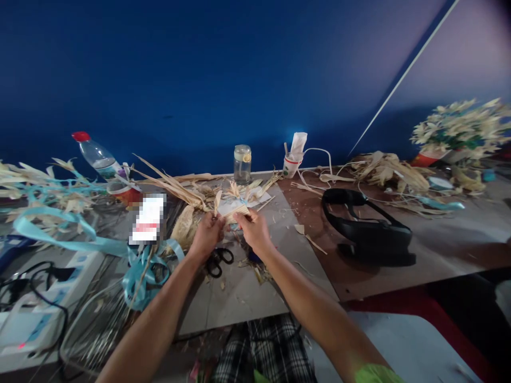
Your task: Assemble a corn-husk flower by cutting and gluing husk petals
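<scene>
Both hands of the seated person are at work over the middle of the tabletop [319, 266], forearms extended. The left hand [209, 234] has its fingers closed at the near left end of a pale strip of dried husk [230, 215]; the right hand [253, 230] pinches the same strip at its other end. The strip is therefore held between the two, above a white sheet [261, 199]. Exact finger placement on the left is partly hidden from me.

Black-handled scissors [219, 261] lie just below the left hand, untouched. Loose husks [186, 226] lie beside that hand on its outer side. Farther left, a light blue ribbon [139, 284] lies in a tangle near a white power strip [66, 292]. Behind the work, near the blue wall [239, 80], stand a clear lidded bottle [241, 169] and, to its right, a paper cup [291, 167]. A black headset [375, 236] rests well apart on the right, with a heap of husks [385, 170] behind it.
</scene>
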A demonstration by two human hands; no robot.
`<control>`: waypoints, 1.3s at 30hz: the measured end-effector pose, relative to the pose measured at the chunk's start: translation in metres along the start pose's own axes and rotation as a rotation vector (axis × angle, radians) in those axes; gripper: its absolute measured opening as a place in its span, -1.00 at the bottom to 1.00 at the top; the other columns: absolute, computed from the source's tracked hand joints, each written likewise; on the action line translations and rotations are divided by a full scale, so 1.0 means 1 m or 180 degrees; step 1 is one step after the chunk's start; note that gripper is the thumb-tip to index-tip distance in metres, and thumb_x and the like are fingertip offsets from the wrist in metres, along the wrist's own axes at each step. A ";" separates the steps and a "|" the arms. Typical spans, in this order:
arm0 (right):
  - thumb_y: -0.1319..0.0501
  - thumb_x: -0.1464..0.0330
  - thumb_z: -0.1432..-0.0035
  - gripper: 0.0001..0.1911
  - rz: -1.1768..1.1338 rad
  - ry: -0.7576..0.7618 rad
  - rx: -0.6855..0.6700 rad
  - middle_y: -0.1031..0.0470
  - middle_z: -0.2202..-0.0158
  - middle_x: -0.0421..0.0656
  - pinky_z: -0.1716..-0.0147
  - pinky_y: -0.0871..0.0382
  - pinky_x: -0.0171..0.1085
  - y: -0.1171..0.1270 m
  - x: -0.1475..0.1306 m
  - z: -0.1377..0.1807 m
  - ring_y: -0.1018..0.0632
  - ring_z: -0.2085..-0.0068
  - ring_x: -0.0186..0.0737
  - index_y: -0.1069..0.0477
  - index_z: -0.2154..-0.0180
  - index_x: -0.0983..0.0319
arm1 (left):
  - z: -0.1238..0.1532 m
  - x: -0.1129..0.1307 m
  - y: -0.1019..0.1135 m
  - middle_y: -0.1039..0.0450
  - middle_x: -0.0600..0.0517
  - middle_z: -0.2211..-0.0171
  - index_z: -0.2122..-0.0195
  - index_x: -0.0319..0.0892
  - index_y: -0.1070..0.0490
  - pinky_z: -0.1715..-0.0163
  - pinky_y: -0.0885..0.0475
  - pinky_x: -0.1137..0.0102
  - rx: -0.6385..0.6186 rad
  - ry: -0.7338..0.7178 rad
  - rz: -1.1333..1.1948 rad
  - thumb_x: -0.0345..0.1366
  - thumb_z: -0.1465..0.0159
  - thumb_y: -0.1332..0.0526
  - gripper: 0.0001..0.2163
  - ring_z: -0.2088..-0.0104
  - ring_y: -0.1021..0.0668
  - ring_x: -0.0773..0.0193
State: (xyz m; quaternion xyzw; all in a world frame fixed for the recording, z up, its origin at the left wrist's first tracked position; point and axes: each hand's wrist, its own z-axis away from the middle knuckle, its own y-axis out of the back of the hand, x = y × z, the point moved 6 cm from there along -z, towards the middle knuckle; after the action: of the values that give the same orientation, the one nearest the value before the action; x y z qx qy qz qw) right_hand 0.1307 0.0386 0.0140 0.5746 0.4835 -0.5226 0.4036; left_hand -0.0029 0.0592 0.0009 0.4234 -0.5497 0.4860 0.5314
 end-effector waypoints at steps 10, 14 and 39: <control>-0.20 0.20 0.05 -0.71 -0.0397 -0.0056 0.0228 -0.17 0.70 -0.34 0.62 -0.04 -0.39 0.008 -0.003 -0.004 -0.18 0.63 -0.45 -0.22 0.61 0.23 | 0.007 0.004 -0.012 -0.16 0.24 0.64 0.30 -0.14 -0.17 0.65 -0.11 0.58 -0.0679 0.0216 0.0835 -0.22 -0.02 -0.32 -0.66 0.66 -0.24 0.53; -0.21 0.21 0.04 -0.67 -0.0883 0.0036 0.0722 -0.11 0.72 -0.36 0.62 0.00 -0.39 0.029 -0.013 -0.009 -0.12 0.64 -0.47 -0.14 0.64 0.22 | 0.005 0.001 -0.007 -0.15 0.24 0.67 0.25 -0.14 -0.23 0.63 -0.15 0.56 -0.0736 0.0183 0.0831 -0.24 -0.02 -0.32 -0.67 0.66 -0.25 0.51; -0.22 0.17 0.02 -0.68 -0.0738 0.0140 0.0211 -0.20 0.70 -0.32 0.61 -0.03 -0.37 0.003 -0.008 -0.001 -0.18 0.64 -0.46 -0.22 0.61 0.23 | 0.005 0.006 -0.003 0.00 0.25 0.72 0.42 -0.22 -0.36 0.69 -0.03 0.55 -0.0552 0.0134 0.1195 -0.26 0.02 -0.35 -0.78 0.71 -0.08 0.55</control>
State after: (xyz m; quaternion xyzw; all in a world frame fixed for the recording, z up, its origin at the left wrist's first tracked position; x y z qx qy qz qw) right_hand 0.1337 0.0376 0.0220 0.5391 0.5380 -0.5688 0.3106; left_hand -0.0015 0.0542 0.0069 0.2559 -0.6475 0.5361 0.4774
